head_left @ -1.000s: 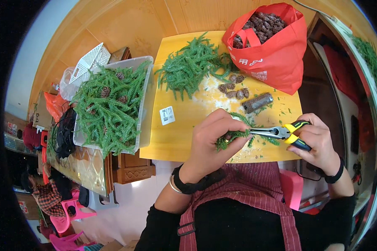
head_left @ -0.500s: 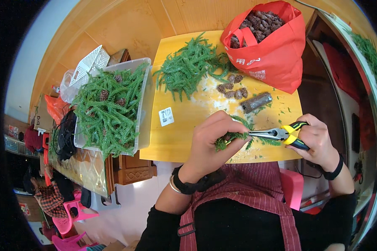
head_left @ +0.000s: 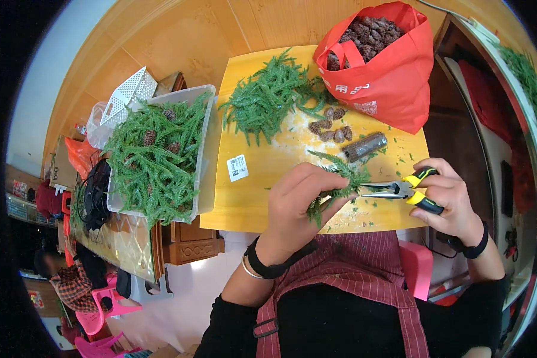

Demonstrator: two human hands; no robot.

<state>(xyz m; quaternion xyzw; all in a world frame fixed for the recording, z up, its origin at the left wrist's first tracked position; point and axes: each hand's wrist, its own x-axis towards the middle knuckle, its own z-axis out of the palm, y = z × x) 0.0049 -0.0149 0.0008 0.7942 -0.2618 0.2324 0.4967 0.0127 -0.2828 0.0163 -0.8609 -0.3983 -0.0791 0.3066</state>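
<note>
My left hand is closed around a green artificial pine sprig, whose needles poke out past the fingers; part of it is hidden in the palm. From the right, my right hand grips yellow-and-black needle-nose pliers. Their jaws stand parted beside the sprig's end. Behind the hands lie several loose pine cones and a dark brown cylindrical bundle in clear wrap. A heap of green pine sprigs rests farther back on the yellow tabletop.
A red bag full of pine cones stands at the back right. Left of the table, a clear plastic bin holds sprigs with cones. A white basket sits behind it. A person in a checked shirt is at far left.
The pliers' jaws and handles have spread apart, where they were closed at the sprig before. The sprig has turned in my left hand, its needles now fanning upward.
</note>
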